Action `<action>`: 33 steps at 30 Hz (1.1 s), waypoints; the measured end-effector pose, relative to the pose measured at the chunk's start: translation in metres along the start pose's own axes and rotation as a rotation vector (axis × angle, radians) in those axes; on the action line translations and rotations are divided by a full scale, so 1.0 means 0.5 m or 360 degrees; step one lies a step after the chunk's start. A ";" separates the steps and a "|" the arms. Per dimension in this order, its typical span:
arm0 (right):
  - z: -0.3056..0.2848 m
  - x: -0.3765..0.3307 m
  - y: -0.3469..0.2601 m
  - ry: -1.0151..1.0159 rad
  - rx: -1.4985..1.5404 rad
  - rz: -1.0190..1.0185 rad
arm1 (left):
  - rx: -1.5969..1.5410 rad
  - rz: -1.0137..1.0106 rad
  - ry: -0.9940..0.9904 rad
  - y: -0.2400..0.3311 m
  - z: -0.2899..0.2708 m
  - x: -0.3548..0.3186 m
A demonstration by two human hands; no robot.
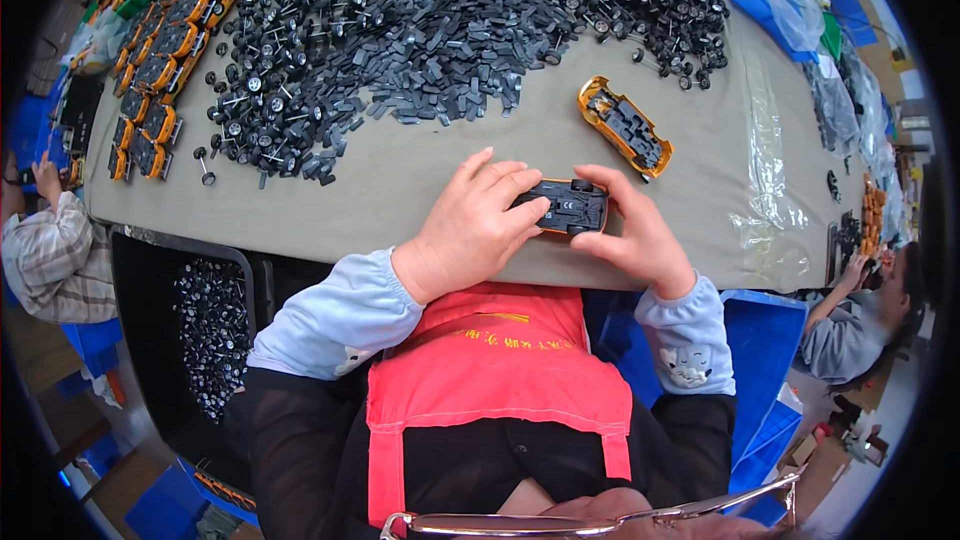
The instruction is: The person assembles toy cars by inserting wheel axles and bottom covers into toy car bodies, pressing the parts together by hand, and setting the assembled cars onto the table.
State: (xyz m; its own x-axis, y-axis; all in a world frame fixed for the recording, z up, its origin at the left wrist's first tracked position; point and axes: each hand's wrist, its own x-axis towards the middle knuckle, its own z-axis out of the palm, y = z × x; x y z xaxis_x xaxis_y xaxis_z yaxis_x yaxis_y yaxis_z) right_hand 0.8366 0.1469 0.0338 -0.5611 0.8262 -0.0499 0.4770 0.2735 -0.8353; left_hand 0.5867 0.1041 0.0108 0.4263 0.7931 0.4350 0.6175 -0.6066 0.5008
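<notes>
Upside down on the table's near edge lies a toy car (572, 208), its black underside and wheels facing up, orange showing along the edge. My right hand (640, 230) grips its right end between thumb and fingers. Across its left end rests my left hand (482, 220), fingers bent and pressing on the underside; part of the car is hidden beneath them. Beyond my right hand, a second orange toy car body (625, 128) lies bottom up, its dark inside exposed, with no wheels visible on it.
A big heap of small dark plastic pieces (450, 30) and wheel-and-axle sets (262, 80) covers the far table. Rows of orange cars (165, 55) stand at far left. A black bin (215, 330) of wheels sits lower left, a blue crate (765, 340) lower right. Two people work at either side.
</notes>
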 end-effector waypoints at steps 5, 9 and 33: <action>0.003 0.035 0.003 -0.0179 0.0288 0.0505 | 0.0223 0.0166 -0.0021 -0.009 -0.005 -0.001; 0.014 0.052 -0.008 -0.0088 0.0266 0.0238 | 0.0368 0.0122 0.0040 0.007 -0.020 -0.010; 0.148 0.112 -0.032 0.0235 0.0283 -0.0132 | -0.1289 -0.1634 0.1809 -0.396 -0.593 -0.340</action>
State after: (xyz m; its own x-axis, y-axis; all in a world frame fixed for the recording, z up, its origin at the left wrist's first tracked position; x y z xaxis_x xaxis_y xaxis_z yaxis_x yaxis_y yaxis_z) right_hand 0.7471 0.1524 0.0039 -0.4821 0.8712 0.0928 0.2992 0.2633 -0.9171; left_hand 0.1960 0.0731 0.0593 -0.7570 0.6261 -0.1869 -0.2966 -0.0745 0.9521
